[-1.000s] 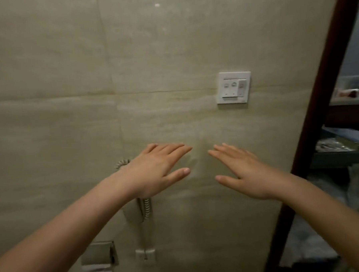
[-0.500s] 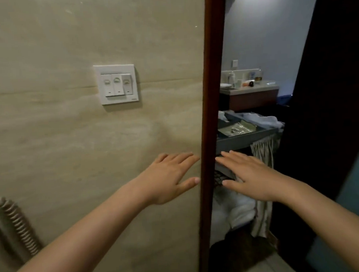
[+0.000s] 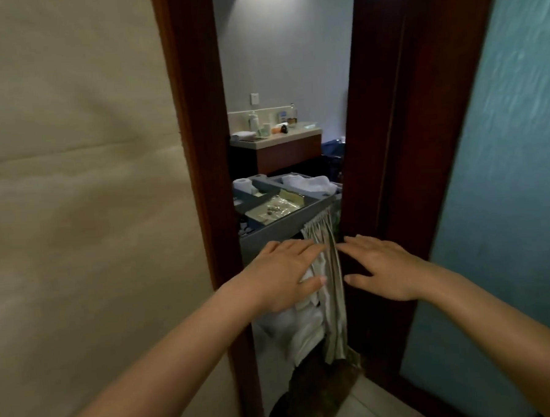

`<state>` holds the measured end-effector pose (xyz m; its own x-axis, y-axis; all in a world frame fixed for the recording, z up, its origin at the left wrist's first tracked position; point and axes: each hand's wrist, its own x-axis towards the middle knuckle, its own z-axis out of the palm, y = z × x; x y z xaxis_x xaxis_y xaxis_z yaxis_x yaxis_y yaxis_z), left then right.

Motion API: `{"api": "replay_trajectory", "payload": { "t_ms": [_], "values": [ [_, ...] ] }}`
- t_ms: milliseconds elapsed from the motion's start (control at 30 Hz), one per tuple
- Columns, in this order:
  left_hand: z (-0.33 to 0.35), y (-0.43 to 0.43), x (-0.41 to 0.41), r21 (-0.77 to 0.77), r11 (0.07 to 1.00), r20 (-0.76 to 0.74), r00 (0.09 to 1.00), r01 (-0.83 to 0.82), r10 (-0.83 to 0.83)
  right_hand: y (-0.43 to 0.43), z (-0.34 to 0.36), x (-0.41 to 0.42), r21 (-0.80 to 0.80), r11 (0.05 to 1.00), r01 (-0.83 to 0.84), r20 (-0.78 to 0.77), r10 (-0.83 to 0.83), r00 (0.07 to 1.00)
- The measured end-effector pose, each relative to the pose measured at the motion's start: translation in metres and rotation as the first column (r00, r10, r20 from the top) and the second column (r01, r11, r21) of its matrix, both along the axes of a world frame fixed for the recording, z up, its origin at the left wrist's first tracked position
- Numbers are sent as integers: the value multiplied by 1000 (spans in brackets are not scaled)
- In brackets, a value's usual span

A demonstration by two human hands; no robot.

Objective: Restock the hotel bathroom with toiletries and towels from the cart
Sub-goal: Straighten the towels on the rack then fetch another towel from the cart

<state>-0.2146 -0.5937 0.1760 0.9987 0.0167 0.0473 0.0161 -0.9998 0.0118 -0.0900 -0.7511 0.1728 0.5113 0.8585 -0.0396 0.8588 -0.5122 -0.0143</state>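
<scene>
both arms reach through the dark door frame (image 3: 197, 148); left hand (image 3: 282, 276) and right hand (image 3: 383, 266) flat, fingers straight, holding nothing. the cart (image 3: 287, 220) is partly hidden by the frame; its tray contents are blurred.

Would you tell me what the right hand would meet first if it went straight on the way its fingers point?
Most likely the curtain on the cart: the right hand points up-left at it. Depth is unclear, so some gap may remain.

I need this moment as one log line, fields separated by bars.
left hand: open, empty | right hand: open, empty | cart: beyond door frame, holds towels
</scene>
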Motion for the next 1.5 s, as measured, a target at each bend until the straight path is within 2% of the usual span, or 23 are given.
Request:
{"api": "replay_trajectory", "payload": {
  "t_ms": [233,433,800,1133,1300,1500],
  "values": [
    [-16,11,89,-45,995,-25,995,94,-95,-4,-14,74,-2,989,148,-36,-148,988],
    [-30,22,173,-70,995,-54,996,64,-68,9,-24,157,-30,984,174,-33,-175,984],
    [-34,74,340,-81,984,-19,987,-158,157,64,-17,341,-42,999,-2,-83,-2,997],
    [-47,153,412,-86,922,-105,923,-378,369,151,-38,453,4,988,-157,-174,155,973],
    [-51,211,447,-77,910,-89,912,-408,401,211,-50,492,47,981,-186,-183,191,964],
    [-46,280,489,-63,932,-46,933,-358,356,286,-50,530,54,982,-181,-217,189,958]
  ]
}}
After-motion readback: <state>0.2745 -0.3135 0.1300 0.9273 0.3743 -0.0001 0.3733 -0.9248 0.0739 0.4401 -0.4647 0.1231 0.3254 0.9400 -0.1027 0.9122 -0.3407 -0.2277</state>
